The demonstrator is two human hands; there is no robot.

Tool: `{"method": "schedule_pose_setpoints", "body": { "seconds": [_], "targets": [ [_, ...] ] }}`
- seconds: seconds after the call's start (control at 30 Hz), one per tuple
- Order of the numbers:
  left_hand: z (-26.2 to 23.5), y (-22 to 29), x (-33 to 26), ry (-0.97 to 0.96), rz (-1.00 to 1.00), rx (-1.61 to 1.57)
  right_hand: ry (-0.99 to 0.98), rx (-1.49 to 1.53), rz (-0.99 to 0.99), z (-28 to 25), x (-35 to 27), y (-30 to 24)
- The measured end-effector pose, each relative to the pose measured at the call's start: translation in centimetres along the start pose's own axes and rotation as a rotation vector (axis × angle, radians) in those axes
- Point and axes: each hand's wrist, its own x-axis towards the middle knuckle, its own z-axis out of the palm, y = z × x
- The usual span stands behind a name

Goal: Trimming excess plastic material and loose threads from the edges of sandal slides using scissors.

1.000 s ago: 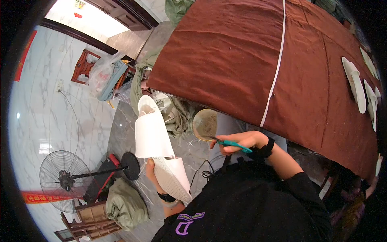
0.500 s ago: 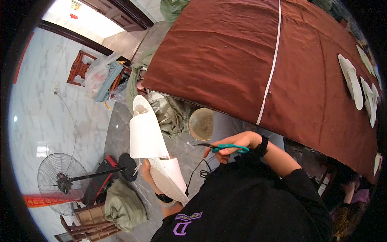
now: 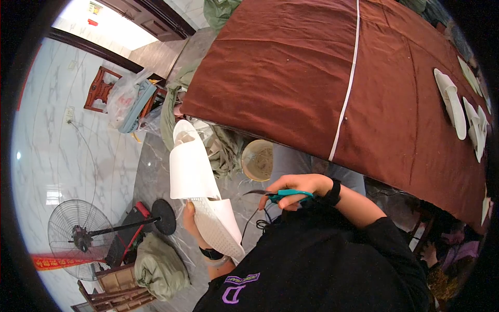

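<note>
My left hand (image 3: 193, 223) is closed around a pair of white slippers (image 3: 193, 171), which overlap and tilt upward to the left of my body. Broad white straps cross both, and the lower one shows a textured surface. Its fingers are mostly hidden behind the slippers. To the right, in front of my black shirt, my right hand (image 3: 300, 186) grips a pair of scissors (image 3: 287, 193) with teal handles. Their dark blades point left toward the slippers, a gap away from them.
A table with a brown cloth (image 3: 280, 67) fills the upper right, with several white slippers (image 3: 451, 104) at its far right. Under its edge stands a round bin (image 3: 257, 160). A fan (image 3: 80, 236) and a green sack (image 3: 161, 268) are at left. Another person's hand (image 3: 429, 255) shows lower right.
My right hand and the scissors have shifted slightly left, closer to the slippers. The slippers stay in my left hand, nearly in place. The other person's hand at lower right has moved.
</note>
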Motion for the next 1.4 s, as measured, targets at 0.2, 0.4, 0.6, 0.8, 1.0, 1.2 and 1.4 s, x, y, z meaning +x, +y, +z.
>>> {"method": "schedule_pose_setpoints", "body": {
  "seconds": [0.2,0.4,0.6,0.8,1.0,1.2,1.4],
  "targets": [
    [-1.2,0.0,0.3,0.014,-0.156,0.019,0.410,0.294,-0.334,-0.1,-1.9,0.0],
    [-2.0,-2.3,3.0,-0.090,0.148,0.683,0.911,-0.360,-0.442,2.8,0.0,-4.2],
    [-1.2,-4.5,3.3,-0.215,0.375,1.069,0.959,-0.914,-0.379,2.7,4.1,-1.8],
    [-1.2,-4.3,3.1,-0.163,0.316,1.066,1.030,-0.843,-0.326,1.0,5.0,0.6],
    [-3.6,-4.1,3.2,-0.140,0.310,1.083,0.984,-0.989,-0.302,0.6,6.6,2.2],
    [-10.0,-2.0,4.2,0.213,0.391,1.302,1.001,-1.022,-0.108,0.6,5.9,3.0],
    [-24.8,3.2,4.5,0.753,0.593,0.894,0.926,-1.037,0.212,-2.0,3.1,3.9]
  ]
}}
